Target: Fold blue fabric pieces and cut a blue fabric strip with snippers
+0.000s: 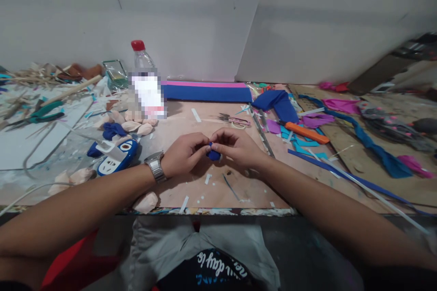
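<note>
A small blue piece of crepe-like paper (214, 153) is pinched between the fingertips of both hands over the middle of the worktable (191, 186). My left hand (184, 153), with a metal watch at the wrist, has its fingers closed on the piece from the left. My right hand (236, 146) is curled over it from the right, thumb and fingers pressed on it. Most of the blue piece is hidden by my fingers.
A clear bottle (145, 79) with a red cap stands behind. Small scissors (235, 120), an orange cutter (306, 132), a metal ruler (262, 132), blue and purple paper scraps, a blue-pink paper roll (206, 91), a blue-white power strip (118, 157), pale petals and green pliers (43, 112) lie around.
</note>
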Tool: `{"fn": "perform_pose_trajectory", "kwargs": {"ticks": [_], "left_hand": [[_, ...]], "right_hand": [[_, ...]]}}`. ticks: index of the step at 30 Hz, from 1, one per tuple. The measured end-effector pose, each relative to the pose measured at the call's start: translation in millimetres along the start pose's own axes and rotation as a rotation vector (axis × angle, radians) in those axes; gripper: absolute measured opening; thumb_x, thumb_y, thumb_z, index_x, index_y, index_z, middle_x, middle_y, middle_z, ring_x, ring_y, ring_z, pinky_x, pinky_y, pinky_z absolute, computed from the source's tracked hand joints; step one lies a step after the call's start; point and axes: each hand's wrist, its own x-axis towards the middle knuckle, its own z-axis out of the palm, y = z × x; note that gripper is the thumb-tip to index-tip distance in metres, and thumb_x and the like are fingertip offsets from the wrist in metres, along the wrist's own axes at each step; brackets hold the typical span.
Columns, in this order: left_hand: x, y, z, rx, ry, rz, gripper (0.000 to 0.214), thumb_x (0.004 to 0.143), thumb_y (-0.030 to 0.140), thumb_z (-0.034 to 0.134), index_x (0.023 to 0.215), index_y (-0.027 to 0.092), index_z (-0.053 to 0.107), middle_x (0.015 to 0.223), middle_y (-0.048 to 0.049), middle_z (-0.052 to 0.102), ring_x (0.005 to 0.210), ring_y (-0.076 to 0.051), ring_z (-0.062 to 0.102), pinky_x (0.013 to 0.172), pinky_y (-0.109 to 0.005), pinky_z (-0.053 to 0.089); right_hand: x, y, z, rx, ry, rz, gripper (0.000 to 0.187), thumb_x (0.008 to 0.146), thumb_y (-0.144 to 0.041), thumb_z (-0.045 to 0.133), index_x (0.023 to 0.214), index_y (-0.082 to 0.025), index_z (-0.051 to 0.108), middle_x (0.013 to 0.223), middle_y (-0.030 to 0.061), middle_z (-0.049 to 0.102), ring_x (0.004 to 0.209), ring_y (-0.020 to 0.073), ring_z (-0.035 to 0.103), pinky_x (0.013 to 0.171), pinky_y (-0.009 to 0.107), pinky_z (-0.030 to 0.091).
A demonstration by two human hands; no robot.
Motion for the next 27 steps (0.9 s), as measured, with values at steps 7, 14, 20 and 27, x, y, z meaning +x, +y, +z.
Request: {"fn": "perform_pose_trajectory", "kwargs": {"ticks": [7,14,20,27], "left_hand": [[-0.4,0.4,0.8,-0.027,-0.017,-0.011,0.022,0.103,0.032,0.053,0.095,0.016,0.067,0.085,-0.0031,0.068,0.076,-0.016,0.060,0.072,-0.029,0.045],[0.4,1.8,0.0,-0.095,-0.035,-0.029,0.026,0.099,0.040,0.060,0.093,0.016,0.066,0.081,-0.0012,0.063,0.072,-0.014,0.056,0.067,-0.027,0.042],[-0.1,4.2,-0.8,-0.032,-0.016,-0.033,0.023,0.090,0.038,0.071,0.089,0.015,0.064,0.079,-0.0004,0.060,0.071,-0.014,0.054,0.066,-0.028,0.041],[-0.5,3.2,-1.4,-0.086,0.011,-0.011,0.017,0.098,0.031,0.059,0.094,0.016,0.067,0.083,-0.0011,0.067,0.074,-0.014,0.058,0.070,-0.028,0.044]], "right_hand": [[2.2,2.0,-3.5,-0.156,0.022,-0.135,0.021,0.083,-0.035,0.078,0.093,-0.018,0.070,0.084,0.0026,0.071,0.071,0.0145,0.066,0.066,0.029,0.055],[1.3,2.0,-4.0,-0.181,0.016,-0.201,0.015,0.087,-0.029,0.074,0.097,-0.018,0.073,0.089,0.0040,0.075,0.080,0.0164,0.069,0.074,0.031,0.056],[3.7,5.6,-4.6,-0.051,-0.004,-0.182,0.017,0.086,-0.030,0.076,0.099,-0.018,0.075,0.094,0.0046,0.077,0.084,0.0162,0.071,0.079,0.032,0.056],[3.9,6.0,-3.4,0.011,0.010,-0.137,0.018,0.084,-0.030,0.079,0.098,-0.021,0.075,0.093,0.0023,0.076,0.083,0.0147,0.069,0.080,0.031,0.056]]}}
